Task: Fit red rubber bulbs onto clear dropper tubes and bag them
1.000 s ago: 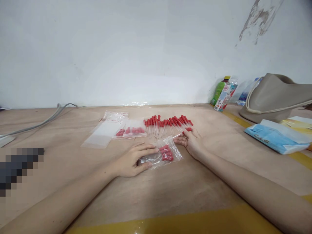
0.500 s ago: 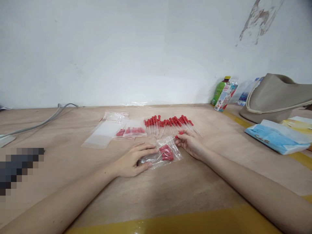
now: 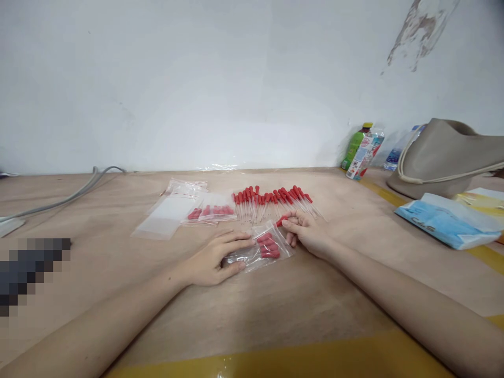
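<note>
A clear plastic bag (image 3: 255, 257) lies on the table with several red-bulbed droppers inside. My left hand (image 3: 220, 257) rests on the bag's left part, fingers spread. At the bag's upper right opening, my right hand (image 3: 305, 231) pinches a dropper by its red bulb (image 3: 281, 221); its thin tube points left into the bag. Beyond the hands lies a row of loose droppers (image 3: 271, 198) with red bulbs away from me. Left of the row are filled bags (image 3: 218, 211) with red bulbs showing, beside flat translucent bags (image 3: 161, 216).
At the back right stand bottles (image 3: 360, 149) and a grey-beige bag (image 3: 437, 157) with a cord. A blue and white packet (image 3: 449, 220) lies in front of it. A grey cable (image 3: 82, 189) runs along the left. Yellow tape (image 3: 295, 359) crosses the near edge.
My right hand has moved the dropper a little to the left, further into the bag. My left hand has stayed in place on the bag.
</note>
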Action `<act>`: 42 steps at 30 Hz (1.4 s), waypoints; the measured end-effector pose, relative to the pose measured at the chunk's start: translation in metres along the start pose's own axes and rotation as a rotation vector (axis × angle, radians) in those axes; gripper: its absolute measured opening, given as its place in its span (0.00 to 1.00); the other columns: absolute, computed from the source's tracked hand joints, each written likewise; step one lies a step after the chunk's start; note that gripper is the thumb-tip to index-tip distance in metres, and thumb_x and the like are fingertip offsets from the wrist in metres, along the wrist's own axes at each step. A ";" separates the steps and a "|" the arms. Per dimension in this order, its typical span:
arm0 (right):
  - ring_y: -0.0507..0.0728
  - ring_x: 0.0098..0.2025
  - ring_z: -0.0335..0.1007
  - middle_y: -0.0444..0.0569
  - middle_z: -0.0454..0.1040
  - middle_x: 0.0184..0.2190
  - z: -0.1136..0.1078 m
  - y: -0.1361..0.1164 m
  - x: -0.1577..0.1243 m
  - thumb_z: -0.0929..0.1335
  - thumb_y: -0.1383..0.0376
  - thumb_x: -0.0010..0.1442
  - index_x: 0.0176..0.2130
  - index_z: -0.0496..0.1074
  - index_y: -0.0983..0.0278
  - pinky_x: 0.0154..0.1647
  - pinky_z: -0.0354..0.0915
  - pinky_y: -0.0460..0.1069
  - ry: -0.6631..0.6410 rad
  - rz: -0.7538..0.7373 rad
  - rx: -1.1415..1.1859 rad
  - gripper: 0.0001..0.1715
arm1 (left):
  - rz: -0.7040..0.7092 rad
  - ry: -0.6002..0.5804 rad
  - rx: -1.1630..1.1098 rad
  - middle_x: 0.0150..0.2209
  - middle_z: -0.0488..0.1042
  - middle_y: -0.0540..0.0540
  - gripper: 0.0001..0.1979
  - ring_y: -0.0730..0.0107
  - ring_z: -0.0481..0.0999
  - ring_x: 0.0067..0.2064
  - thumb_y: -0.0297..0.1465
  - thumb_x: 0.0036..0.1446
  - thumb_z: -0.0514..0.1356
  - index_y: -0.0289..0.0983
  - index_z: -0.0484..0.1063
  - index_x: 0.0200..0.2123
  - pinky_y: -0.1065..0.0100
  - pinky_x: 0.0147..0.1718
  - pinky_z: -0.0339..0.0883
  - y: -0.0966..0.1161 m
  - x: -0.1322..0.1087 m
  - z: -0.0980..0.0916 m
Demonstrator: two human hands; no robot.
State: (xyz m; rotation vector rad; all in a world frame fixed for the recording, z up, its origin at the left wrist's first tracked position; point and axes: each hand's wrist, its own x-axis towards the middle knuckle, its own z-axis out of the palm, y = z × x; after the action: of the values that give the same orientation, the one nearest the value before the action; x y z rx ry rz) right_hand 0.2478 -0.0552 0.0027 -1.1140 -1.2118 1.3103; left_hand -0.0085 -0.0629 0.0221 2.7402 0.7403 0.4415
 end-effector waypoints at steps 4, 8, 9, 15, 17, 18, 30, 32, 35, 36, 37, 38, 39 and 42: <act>0.46 0.13 0.62 0.37 0.66 0.13 -0.004 -0.001 0.003 0.66 0.65 0.51 0.34 0.59 0.63 0.12 0.55 0.39 0.038 0.080 0.035 0.10 | -0.008 -0.006 0.011 0.59 0.58 0.47 0.24 0.61 0.58 0.58 0.36 0.57 0.53 0.45 0.57 0.57 0.55 0.56 0.54 0.001 0.001 -0.001; 0.46 0.11 0.58 0.35 0.64 0.11 -0.001 -0.003 -0.002 0.66 0.63 0.51 0.32 0.59 0.63 0.11 0.53 0.39 -0.007 0.051 -0.108 0.11 | -0.001 0.004 0.010 0.58 0.59 0.46 0.24 0.61 0.59 0.58 0.36 0.57 0.53 0.45 0.57 0.57 0.55 0.55 0.55 0.001 0.001 0.000; 0.45 0.11 0.57 0.35 0.63 0.11 0.001 -0.003 -0.003 0.67 0.62 0.50 0.31 0.59 0.63 0.11 0.53 0.40 -0.026 0.042 -0.148 0.12 | -0.001 0.006 0.008 0.58 0.59 0.46 0.24 0.60 0.59 0.58 0.36 0.57 0.53 0.45 0.57 0.57 0.55 0.55 0.55 0.001 0.001 0.000; 0.46 0.16 0.59 0.38 0.66 0.16 0.006 0.001 -0.006 0.69 0.59 0.46 0.30 0.65 0.65 0.15 0.56 0.42 0.009 -0.044 -0.280 0.14 | -0.012 0.005 0.011 0.58 0.60 0.46 0.24 0.61 0.59 0.57 0.37 0.57 0.53 0.45 0.57 0.57 0.55 0.55 0.55 0.002 0.001 -0.001; 0.46 0.16 0.59 0.39 0.66 0.16 0.005 0.001 -0.005 0.69 0.58 0.46 0.30 0.66 0.66 0.16 0.55 0.42 0.002 -0.038 -0.297 0.14 | -0.006 0.006 0.011 0.58 0.60 0.46 0.24 0.62 0.59 0.57 0.37 0.57 0.53 0.45 0.57 0.57 0.56 0.55 0.55 0.002 0.001 -0.001; 0.46 0.16 0.58 0.39 0.65 0.15 0.004 0.001 -0.005 0.69 0.58 0.47 0.30 0.66 0.65 0.16 0.55 0.42 -0.015 -0.024 -0.301 0.14 | -0.004 0.007 0.011 0.58 0.60 0.46 0.24 0.62 0.59 0.57 0.37 0.57 0.53 0.45 0.57 0.57 0.56 0.55 0.55 0.002 0.001 -0.001; 0.50 0.26 0.65 0.45 0.71 0.25 0.005 0.010 0.001 0.67 0.58 0.49 0.31 0.67 0.65 0.26 0.62 0.45 0.011 -0.227 -0.488 0.13 | 0.013 0.020 0.008 0.58 0.58 0.46 0.25 0.60 0.59 0.58 0.36 0.57 0.54 0.45 0.55 0.58 0.54 0.55 0.55 -0.002 0.000 0.002; 0.48 0.22 0.62 0.41 0.68 0.20 0.004 0.011 0.002 0.69 0.60 0.47 0.31 0.67 0.65 0.23 0.60 0.44 -0.037 -0.214 -0.465 0.12 | 0.023 0.019 0.009 0.58 0.58 0.46 0.25 0.60 0.59 0.58 0.36 0.57 0.53 0.45 0.55 0.58 0.54 0.55 0.55 -0.002 0.001 0.002; 0.47 0.19 0.59 0.39 0.65 0.18 0.003 0.012 0.003 0.69 0.62 0.45 0.32 0.67 0.65 0.21 0.58 0.43 -0.088 -0.194 -0.413 0.13 | 0.029 0.016 0.015 0.59 0.58 0.46 0.25 0.60 0.58 0.58 0.36 0.57 0.53 0.46 0.55 0.58 0.54 0.55 0.55 -0.002 0.000 0.001; 0.47 0.19 0.59 0.39 0.66 0.18 0.003 0.013 0.003 0.69 0.62 0.45 0.32 0.68 0.65 0.21 0.58 0.43 -0.073 -0.199 -0.412 0.12 | 0.025 0.014 0.017 0.59 0.58 0.47 0.25 0.60 0.58 0.58 0.36 0.57 0.53 0.46 0.55 0.58 0.54 0.55 0.55 -0.002 0.000 0.001; 0.48 0.20 0.61 0.40 0.67 0.18 0.003 0.014 0.003 0.68 0.61 0.46 0.32 0.69 0.65 0.21 0.59 0.44 -0.047 -0.211 -0.422 0.12 | 0.020 0.013 0.018 0.59 0.58 0.47 0.25 0.60 0.58 0.58 0.36 0.57 0.53 0.46 0.54 0.58 0.54 0.55 0.55 -0.001 0.000 0.001; 0.49 0.21 0.62 0.42 0.69 0.20 0.003 0.015 0.004 0.68 0.61 0.47 0.33 0.70 0.64 0.22 0.61 0.45 -0.020 -0.227 -0.438 0.12 | 0.014 0.011 0.019 0.59 0.58 0.47 0.25 0.61 0.58 0.58 0.36 0.57 0.53 0.46 0.55 0.58 0.54 0.55 0.55 -0.001 0.000 0.001; 0.50 0.23 0.65 0.43 0.71 0.21 0.003 0.015 0.004 0.67 0.61 0.48 0.34 0.72 0.64 0.24 0.62 0.46 -0.002 -0.245 -0.455 0.13 | 0.009 0.011 0.020 0.59 0.58 0.46 0.25 0.61 0.58 0.58 0.36 0.57 0.53 0.45 0.55 0.58 0.54 0.55 0.55 -0.001 0.001 0.001; 0.55 0.30 0.69 0.46 0.75 0.27 0.002 0.016 0.004 0.66 0.59 0.51 0.36 0.73 0.62 0.30 0.66 0.49 -0.034 -0.290 -0.495 0.14 | 0.003 0.018 0.018 0.59 0.58 0.46 0.25 0.60 0.58 0.58 0.36 0.57 0.54 0.45 0.55 0.58 0.54 0.55 0.55 0.000 0.001 0.001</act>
State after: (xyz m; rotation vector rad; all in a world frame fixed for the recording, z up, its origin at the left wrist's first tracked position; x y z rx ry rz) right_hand 0.2440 -0.0518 -0.0134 -1.1999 -1.7096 0.8302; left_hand -0.0077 -0.0624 0.0214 2.7580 0.7479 0.4624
